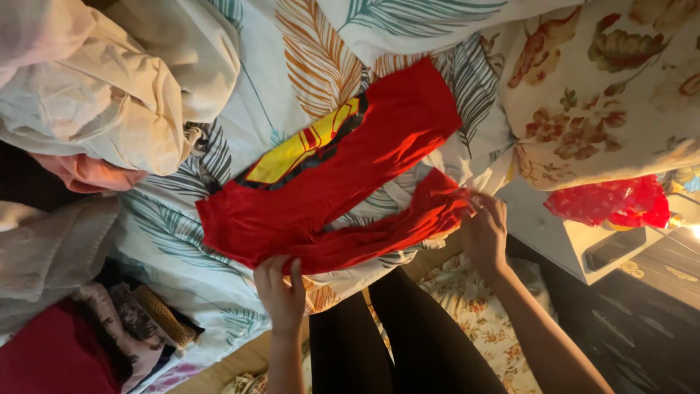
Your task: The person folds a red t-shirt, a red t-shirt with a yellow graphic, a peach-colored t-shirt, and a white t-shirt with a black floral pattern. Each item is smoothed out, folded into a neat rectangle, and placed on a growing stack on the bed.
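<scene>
Head view, looking down at a bed. Red T-shirt [343, 182] with a yellow and black emblem lies partly folded on a leaf-print bedsheet [306, 44], running diagonally from lower left to upper right, emblem side up near the middle of the sheet. Left hand [281, 292] grips the shirt's lower edge near the bed's edge, fingers curled over the bunched red fabric, thumb on top. Right hand [485, 233] pinches the folded sleeve end of the same shirt at its right tip, fingers closed on the cloth. The two hands are well apart, one at each end of the lower fold. Heap of cream and pale pink laundry [109, 80] at upper left, touching the sheet. Grey fabric [51, 248] at left edge, and below it a mixed pile of dark red and patterned clothes [95, 335]. Floral blanket [605, 87] at upper right, overlapping the leaf-print sheet. Crumpled red plastic bag [609, 203] rests on a white bedside unit [561, 241], with a dark flat object [615, 248] just beside it; cannot tell what it is. Person's dark-trousered legs [386, 335] stand against the bed edge, between the arms.
</scene>
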